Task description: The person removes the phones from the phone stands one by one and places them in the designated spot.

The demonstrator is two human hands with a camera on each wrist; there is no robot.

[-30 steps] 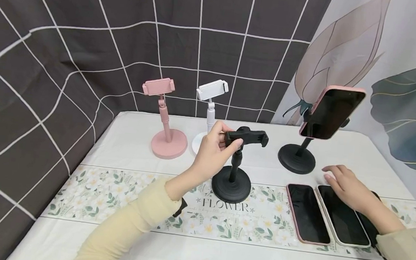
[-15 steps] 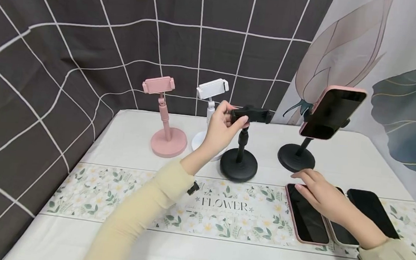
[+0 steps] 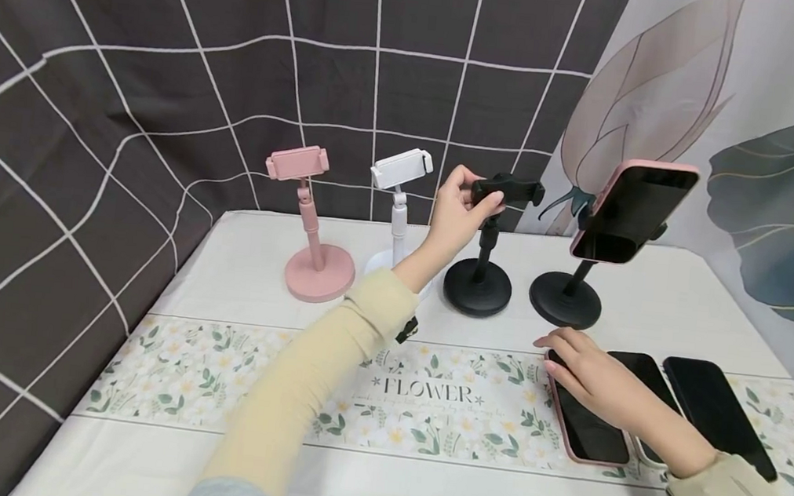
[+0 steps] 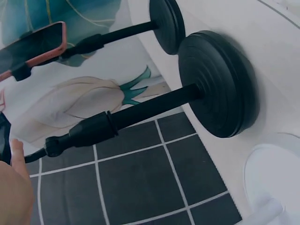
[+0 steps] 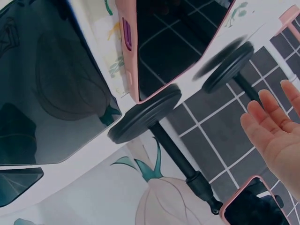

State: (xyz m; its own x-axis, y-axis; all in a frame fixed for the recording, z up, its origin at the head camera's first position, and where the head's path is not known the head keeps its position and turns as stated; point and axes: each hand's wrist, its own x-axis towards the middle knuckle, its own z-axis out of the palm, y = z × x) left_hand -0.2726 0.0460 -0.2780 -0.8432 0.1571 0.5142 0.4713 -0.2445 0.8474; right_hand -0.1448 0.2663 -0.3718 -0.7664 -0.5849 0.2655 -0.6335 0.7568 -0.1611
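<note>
My left hand (image 3: 460, 210) pinches the left end of the clamp on a black phone stand (image 3: 477, 288), thumb in front and fingers behind. This stand is upright, its round base close over the table, and the clamp holds no phone. In the left wrist view its black pole (image 4: 154, 108) runs from the base to my fingers. My right hand (image 3: 587, 379) is over a pink-edged phone (image 3: 593, 434), fingers loosely extended and gripping nothing. Beside that phone lie a white-edged phone (image 3: 641, 370), partly hidden by my hand and wrist, and a black phone (image 3: 717, 414).
Right of the held stand is another black stand (image 3: 566, 300) carrying a tilted pink-edged phone (image 3: 634, 214). A pink stand (image 3: 319, 274) and a white stand (image 3: 402, 168) are to the left. A dark grid curtain (image 3: 241, 85) hangs behind the table.
My left hand has carried the black stand back and to the right, into line with the other stands. My right hand has shifted left across the phones, uncovering the black one.
</note>
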